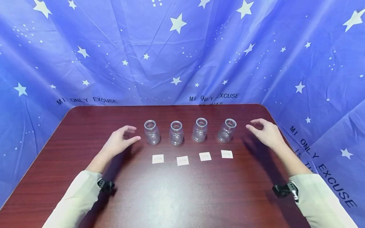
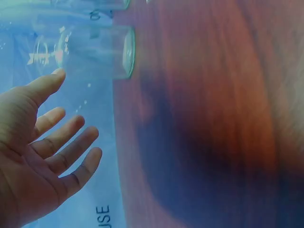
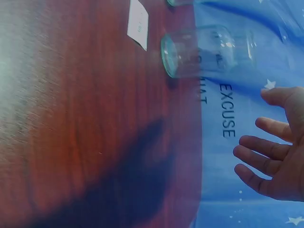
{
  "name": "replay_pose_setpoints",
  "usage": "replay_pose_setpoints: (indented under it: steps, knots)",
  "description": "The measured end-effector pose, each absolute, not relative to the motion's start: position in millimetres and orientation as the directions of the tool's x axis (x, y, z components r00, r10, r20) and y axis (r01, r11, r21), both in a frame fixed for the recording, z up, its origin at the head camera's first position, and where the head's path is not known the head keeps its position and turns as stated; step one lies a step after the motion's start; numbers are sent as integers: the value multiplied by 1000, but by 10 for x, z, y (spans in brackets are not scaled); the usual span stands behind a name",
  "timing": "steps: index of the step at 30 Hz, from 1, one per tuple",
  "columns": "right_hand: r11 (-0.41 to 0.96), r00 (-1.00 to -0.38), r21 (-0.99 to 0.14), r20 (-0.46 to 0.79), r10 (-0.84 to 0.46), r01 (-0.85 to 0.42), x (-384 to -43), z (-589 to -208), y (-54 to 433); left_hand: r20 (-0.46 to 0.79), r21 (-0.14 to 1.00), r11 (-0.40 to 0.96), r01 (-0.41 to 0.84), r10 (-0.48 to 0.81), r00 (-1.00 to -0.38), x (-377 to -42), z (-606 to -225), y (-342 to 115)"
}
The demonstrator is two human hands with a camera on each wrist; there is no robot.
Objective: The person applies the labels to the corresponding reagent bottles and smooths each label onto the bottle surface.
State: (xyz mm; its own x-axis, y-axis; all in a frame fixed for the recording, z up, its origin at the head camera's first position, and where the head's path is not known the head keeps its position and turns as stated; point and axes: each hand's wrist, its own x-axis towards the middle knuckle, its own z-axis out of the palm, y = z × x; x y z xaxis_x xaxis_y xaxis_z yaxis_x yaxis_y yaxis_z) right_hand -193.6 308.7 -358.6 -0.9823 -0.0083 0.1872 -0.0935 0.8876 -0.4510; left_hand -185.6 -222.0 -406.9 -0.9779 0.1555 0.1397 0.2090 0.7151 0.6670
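Observation:
Several clear glass jars stand upright and lidless in a row across the table. My left hand (image 1: 121,141) hovers just left of the leftmost jar (image 1: 152,133), its fingers spread and holding nothing. In the left wrist view the thumb reaches close to that jar (image 2: 95,52). To the right of the rightmost jar (image 1: 227,130), my right hand (image 1: 265,133) is held above the table with relaxed, parted fingers, likewise holding nothing. Between these two stand a second jar (image 1: 176,133) and a third jar (image 1: 200,130).
In front of the jars lie small white paper slips with faint writing: one slip (image 1: 158,159) at left, then another slip (image 1: 182,161), a slip (image 1: 205,156) and a slip (image 1: 227,154). The dark red wooden table (image 1: 137,196) meets a blue star-patterned curtain (image 1: 154,76) behind.

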Motion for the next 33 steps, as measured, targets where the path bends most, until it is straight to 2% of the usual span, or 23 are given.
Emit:
replay_pose_setpoints:
  steps: [12, 27, 33]
  knots:
    - [873, -987, -476, 155, -41, -111, -1751, -3749, 2879, 102, 662, 703, 259, 258, -961, -1689, -4151, -2007]
    - [814, -977, -540, 108, -183, -212, -1675, -3979, 2360, 71, 627, 701, 340, 383, -921, -1586, -4190, -1836]
    - [758, -964, -600, 89, -252, -254, -1665, -4011, 2100, 65, 595, 710, 376, 424, -903, -1574, -4195, -1791]
